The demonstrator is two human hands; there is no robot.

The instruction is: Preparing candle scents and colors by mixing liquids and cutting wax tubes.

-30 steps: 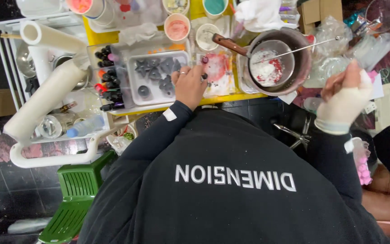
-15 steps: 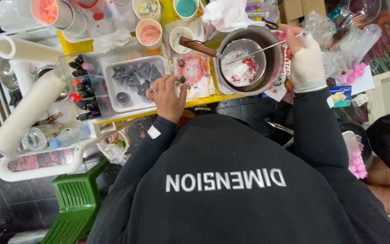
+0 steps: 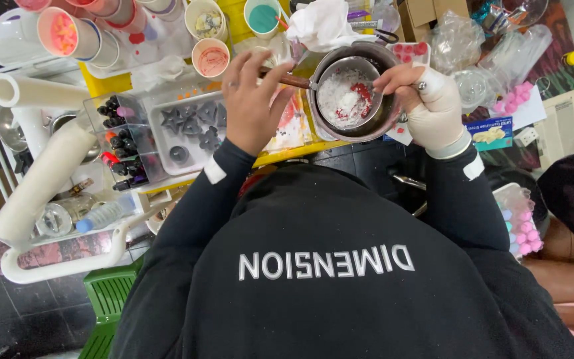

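My bare left hand (image 3: 252,100) reaches over the table with its fingers closed on the brown wooden handle (image 3: 295,80) of a small metal pan (image 3: 348,93). White flakes with red bits fill that pan, and it sits inside a larger dark pot (image 3: 385,118). On the pot's right side, my right hand (image 3: 430,106) wears a white glove, and its fingertips curl over the pot's rim. Whether they pinch a thin tool there is unclear.
A clear tray of dark star-shaped moulds (image 3: 194,126) and a rack of small dye bottles (image 3: 119,149) lie to the left. Paper cups (image 3: 210,58) stand behind. White paper rolls (image 3: 41,176) lie on a rack at far left. Plastic bags (image 3: 493,53) are at right.
My left hand left the mould tray and took the pan's handle. My gloved right hand came in from the right to the pot's rim. The view moved closer.
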